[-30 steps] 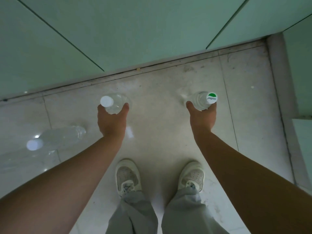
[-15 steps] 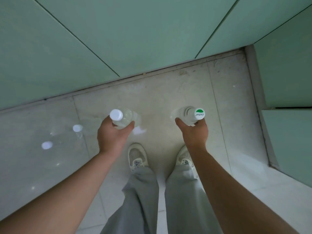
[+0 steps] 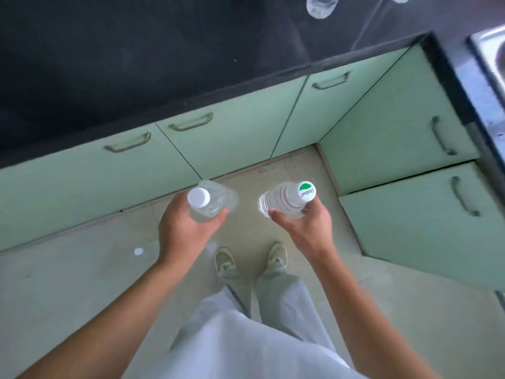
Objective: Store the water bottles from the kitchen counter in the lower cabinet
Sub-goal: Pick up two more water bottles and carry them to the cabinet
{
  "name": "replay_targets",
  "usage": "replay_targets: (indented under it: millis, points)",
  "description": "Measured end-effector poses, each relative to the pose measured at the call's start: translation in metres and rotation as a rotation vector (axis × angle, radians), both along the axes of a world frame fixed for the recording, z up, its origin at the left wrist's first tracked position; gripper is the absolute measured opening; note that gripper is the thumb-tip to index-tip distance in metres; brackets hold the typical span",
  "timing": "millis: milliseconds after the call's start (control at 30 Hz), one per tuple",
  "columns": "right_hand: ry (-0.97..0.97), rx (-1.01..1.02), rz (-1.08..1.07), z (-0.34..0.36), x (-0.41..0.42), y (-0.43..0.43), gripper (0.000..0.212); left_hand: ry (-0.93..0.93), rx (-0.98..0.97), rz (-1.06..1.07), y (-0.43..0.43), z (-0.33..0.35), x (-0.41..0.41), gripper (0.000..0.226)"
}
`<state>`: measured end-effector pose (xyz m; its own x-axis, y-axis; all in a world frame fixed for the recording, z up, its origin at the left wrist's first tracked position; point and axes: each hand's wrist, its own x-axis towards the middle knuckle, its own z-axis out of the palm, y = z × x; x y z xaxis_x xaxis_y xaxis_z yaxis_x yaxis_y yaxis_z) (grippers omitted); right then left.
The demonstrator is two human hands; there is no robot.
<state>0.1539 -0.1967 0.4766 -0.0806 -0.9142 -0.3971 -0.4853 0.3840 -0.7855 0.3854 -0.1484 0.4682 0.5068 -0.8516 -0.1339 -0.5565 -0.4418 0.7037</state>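
Two water bottles are up off the tiled floor [image 3: 82,283], one in each hand, in front of the pale green lower cabinet doors [image 3: 82,192], all of which are closed. The left hand [image 3: 185,231] curls fingers and thumb round the left bottle [image 3: 211,203] just below its white cap [image 3: 198,197]. This bottle is close to upright, cap toward the camera, long axis running down toward the floor. The right hand [image 3: 306,228] grips the right bottle [image 3: 281,199] near its shoulder. It is tilted, with the green-and-white cap [image 3: 306,191] up and to the right and the base down and to the left. Both bottles are clear throughout; how full they are cannot be told. On the dark counter [image 3: 136,64] above the doors, at upper right, the end of another clear bottle [image 3: 321,6] shows at the frame edge. A steel sink [image 3: 489,50] sits at far right.
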Motion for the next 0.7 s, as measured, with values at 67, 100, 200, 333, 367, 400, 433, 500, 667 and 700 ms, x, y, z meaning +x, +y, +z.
replay_targets:
  millis: [67,100,200,333,367,400,433,500,667,700]
  points:
    - [-0.051,-0.028,-0.004,0.046,-0.003,0.001,0.037,0.015,-0.051,0.001,0.007,0.048,-0.003,0.045]
    - [-0.071,-0.047,-0.004,0.066,-0.004,0.003,0.039,0.050,-0.061,0.018,0.012,0.070,-0.004,0.047]
    - [-0.106,-0.109,0.041,0.112,-0.004,0.013,0.044,0.178,-0.131,0.104,0.035,0.120,-0.008,0.051]
    - [-0.137,-0.201,0.108,0.147,-0.004,0.023,0.042,0.279,-0.184,0.221,0.068,0.147,-0.009,0.048]
    - [-0.152,-0.209,0.129,0.151,-0.004,0.025,0.044,0.283,-0.179,0.249,0.076,0.150,-0.010,0.052]
    - [-0.168,-0.214,0.152,0.154,-0.005,0.027,0.046,0.287,-0.178,0.277,0.084,0.153,-0.011,0.057]
    - [-0.185,-0.218,0.174,0.157,-0.005,0.029,0.047,0.287,-0.179,0.307,0.092,0.158,-0.013,0.060]
    - [-0.214,-0.214,0.229,0.161,-0.004,0.032,0.051,0.270,-0.182,0.385,0.108,0.166,-0.018,0.060]
    - [-0.234,-0.147,0.491,0.159,0.003,0.039,0.060,0.329,-0.252,0.644,0.154,0.181,-0.039,0.040]
    - [-0.225,-0.132,0.551,0.156,0.006,0.040,0.064,0.332,-0.256,0.690,0.163,0.183,-0.042,0.041]
